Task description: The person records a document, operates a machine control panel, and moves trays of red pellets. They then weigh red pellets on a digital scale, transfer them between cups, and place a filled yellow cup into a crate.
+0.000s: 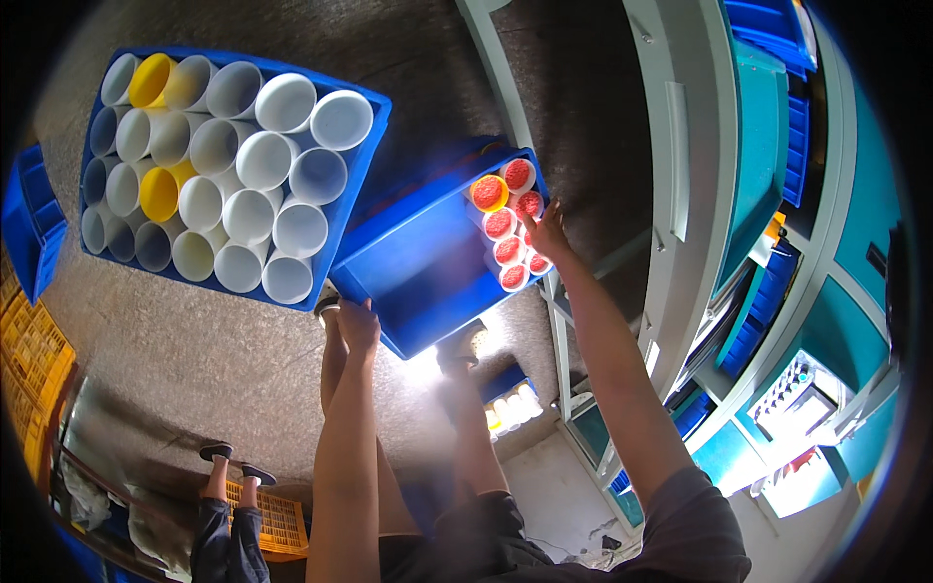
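A blue plastic crate (pixel 398 277) lies tilted in front of me, its left part bare inside. Cups filled with red granules stand in rows at its right end; one cup (pixel 489 193) is yellow, the others white, such as the white cup (pixel 501 224). My left hand (pixel 360 325) is closed on the crate's near left corner. Over the right-hand rim my right hand (pixel 547 233) reaches with its fingers apart, touching or nearly touching the filled cups; whether it presses on one is hard to see.
A second blue crate (pixel 381 121) at the left holds several upright empty cups, mostly white. Grey metal framing (pixel 671 146) and teal shelving run along the right. Orange crates (pixel 34 340) line the left. Another person's legs (pixel 228 530) show at the lower left.
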`<state>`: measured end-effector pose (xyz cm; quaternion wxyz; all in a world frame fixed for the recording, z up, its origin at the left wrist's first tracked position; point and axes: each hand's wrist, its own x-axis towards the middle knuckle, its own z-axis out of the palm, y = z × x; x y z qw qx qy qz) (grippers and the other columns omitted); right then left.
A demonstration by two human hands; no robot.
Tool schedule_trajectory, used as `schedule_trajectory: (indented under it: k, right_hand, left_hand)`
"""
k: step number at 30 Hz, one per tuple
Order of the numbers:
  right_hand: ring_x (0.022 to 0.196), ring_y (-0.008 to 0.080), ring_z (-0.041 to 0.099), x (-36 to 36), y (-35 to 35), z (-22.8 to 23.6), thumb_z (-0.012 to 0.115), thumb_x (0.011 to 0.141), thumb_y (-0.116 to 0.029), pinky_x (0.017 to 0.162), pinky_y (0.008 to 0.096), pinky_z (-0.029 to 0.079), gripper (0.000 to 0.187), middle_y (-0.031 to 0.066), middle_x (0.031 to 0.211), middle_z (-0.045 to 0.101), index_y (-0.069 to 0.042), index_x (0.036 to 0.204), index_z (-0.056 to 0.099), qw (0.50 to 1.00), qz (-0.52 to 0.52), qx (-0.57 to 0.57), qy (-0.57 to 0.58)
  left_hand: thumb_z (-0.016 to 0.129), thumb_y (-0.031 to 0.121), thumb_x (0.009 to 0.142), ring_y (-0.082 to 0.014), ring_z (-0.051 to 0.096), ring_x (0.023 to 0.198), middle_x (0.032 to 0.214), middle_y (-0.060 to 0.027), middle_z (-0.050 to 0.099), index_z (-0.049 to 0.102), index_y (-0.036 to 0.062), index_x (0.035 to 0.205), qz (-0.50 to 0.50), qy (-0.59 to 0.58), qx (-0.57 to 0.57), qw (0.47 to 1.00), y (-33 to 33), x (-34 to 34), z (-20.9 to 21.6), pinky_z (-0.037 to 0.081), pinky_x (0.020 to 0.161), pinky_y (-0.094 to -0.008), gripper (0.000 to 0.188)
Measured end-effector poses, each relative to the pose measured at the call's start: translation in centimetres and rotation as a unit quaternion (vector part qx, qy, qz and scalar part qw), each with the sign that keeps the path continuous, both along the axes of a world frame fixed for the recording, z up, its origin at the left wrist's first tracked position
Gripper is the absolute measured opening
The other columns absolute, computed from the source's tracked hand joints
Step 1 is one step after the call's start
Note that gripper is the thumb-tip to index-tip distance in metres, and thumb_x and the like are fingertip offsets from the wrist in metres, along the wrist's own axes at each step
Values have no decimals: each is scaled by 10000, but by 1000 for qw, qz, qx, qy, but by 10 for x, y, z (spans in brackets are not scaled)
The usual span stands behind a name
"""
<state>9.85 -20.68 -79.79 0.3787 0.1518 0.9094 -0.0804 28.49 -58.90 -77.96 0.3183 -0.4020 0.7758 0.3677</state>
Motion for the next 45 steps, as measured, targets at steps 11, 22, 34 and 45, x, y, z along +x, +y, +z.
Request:
schedule_trajectory:
  k: [11,22,34,45]
  right_hand:
    - [1498,491,207,-10,1,11,560,955,-615,1197,486,314,1104,358,1622,104,39,1578,-77,998,-23,-52,14]
    - [1428,483,364,33,-4,43,579,966,-488,1190,480,326,881,347,1564,303,66,1550,219,965,-6,-103,242]
    - [1094,332,661,487,-82,232,545,958,-460,964,440,500,385,104,1172,707,-163,1136,713,949,34,-176,-261]
    - [783,358,699,220,-237,255,680,890,-252,668,459,550,157,148,813,708,-100,850,681,964,-19,-185,190]
  left_hand:
    - [726,234,918,-447,681,976,1012,-310,681,577,-121,1075,-50,-29,-21,998,-4,7,-23,542,845,-476,416]
    - [736,373,915,-471,662,1021,1060,-319,684,552,-107,1168,-120,51,7,991,-26,14,-12,511,885,-506,572]
    - [666,481,893,-437,534,1247,1292,-258,621,620,-16,1277,-236,-143,-70,959,-265,172,180,416,1064,-544,630]
    - [512,332,1032,-232,511,1262,1450,-86,503,448,66,1482,570,-190,263,755,-478,437,305,454,977,-403,527]
